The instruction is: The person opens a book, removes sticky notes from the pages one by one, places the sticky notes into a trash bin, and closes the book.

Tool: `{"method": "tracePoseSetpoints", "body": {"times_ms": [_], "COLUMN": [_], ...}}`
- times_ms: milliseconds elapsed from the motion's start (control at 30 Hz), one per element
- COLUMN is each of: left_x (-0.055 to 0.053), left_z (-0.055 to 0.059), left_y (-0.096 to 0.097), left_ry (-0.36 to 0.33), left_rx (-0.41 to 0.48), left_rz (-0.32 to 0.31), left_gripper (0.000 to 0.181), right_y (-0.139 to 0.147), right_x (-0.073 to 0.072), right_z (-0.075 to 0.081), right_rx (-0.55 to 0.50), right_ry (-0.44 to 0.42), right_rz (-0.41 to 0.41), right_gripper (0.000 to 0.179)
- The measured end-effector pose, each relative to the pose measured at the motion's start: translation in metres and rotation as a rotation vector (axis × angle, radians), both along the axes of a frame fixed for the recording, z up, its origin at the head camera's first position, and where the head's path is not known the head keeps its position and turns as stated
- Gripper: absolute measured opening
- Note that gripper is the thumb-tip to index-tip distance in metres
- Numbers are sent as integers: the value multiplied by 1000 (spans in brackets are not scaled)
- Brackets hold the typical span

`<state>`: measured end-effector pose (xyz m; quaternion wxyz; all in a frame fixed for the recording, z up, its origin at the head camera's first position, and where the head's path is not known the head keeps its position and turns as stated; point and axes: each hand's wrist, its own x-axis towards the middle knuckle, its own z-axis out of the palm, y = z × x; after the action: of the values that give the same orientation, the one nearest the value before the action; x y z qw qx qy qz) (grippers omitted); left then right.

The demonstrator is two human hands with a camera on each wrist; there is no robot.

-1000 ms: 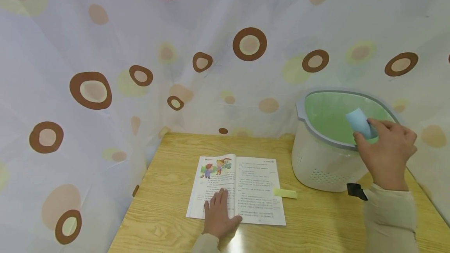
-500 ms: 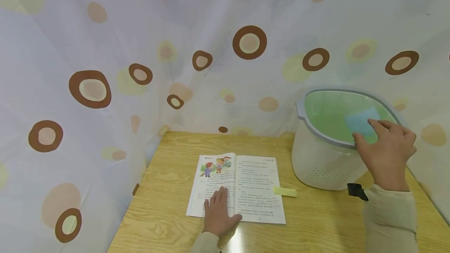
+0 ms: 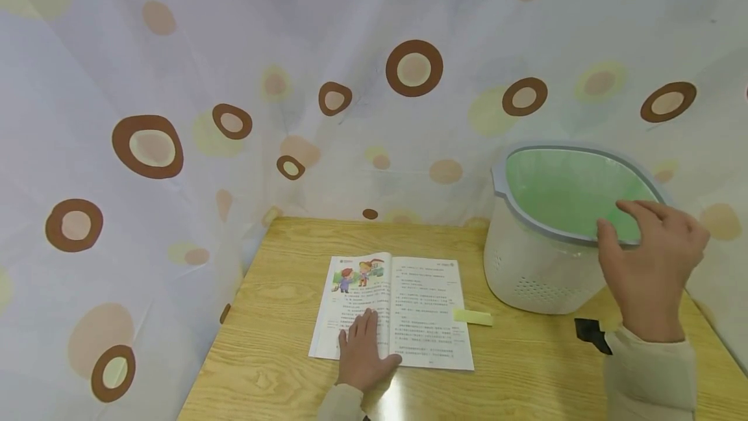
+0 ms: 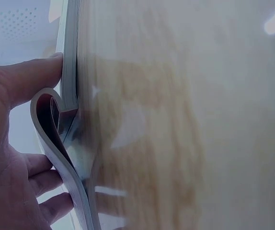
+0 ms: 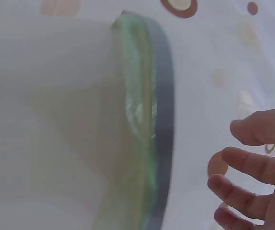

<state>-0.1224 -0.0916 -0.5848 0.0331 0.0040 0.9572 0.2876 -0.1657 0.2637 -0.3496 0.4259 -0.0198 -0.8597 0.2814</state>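
An open book (image 3: 421, 304) with a colour picture on its left page lies on the wooden table. My left hand (image 3: 363, 356) rests spread over the lower part of that book; in the left wrist view its thumb and fingers press on the pages (image 4: 56, 148) either side of the fold. Over the near right rim of a white bin (image 3: 532, 278) lined in green, my right hand (image 3: 654, 258) hovers with thumb and fingers parted and nothing between them. The right wrist view shows the same parted fingers (image 5: 243, 191) above the bin's grey rim (image 5: 165, 124).
A yellow sticky note (image 3: 474, 317) sticks out from the book's right edge onto the table (image 3: 280, 317). Behind and at the sides hangs a white curtain (image 3: 350, 18) with brown and yellow spots. A black strap (image 3: 593, 335) juts from the right sleeve.
The right hand has let go of a blue piece of paper, which dropped into the bin and is out of sight now. That hand has shifted slightly right; the left hand stays put.
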Motion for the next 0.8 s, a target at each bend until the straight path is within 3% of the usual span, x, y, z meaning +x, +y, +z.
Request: {"method": "tracePoseSetpoints", "body": {"times_ms": [167,500,633,800], "left_x": [0,-2,-2,-1], "left_z": [2,-1,-2,-1], "left_y": [1,0,0,1], "left_ry": [-10,4,1,-1], "left_rx": [9,-20,-36,-28], "left_rz": [6,5,6,7], "left_gripper": [95,95,96,96], "right_y": [-14,-58,-69,-74], "right_x": [13,36,40,42], "right_z": [4,7,-3,-24], "right_rx": [-15,-148,-155,-98], "right_ry": [207,455,479,409], "right_rz": [44,135,203,268], "right_gripper": [34,30,30,31]}}
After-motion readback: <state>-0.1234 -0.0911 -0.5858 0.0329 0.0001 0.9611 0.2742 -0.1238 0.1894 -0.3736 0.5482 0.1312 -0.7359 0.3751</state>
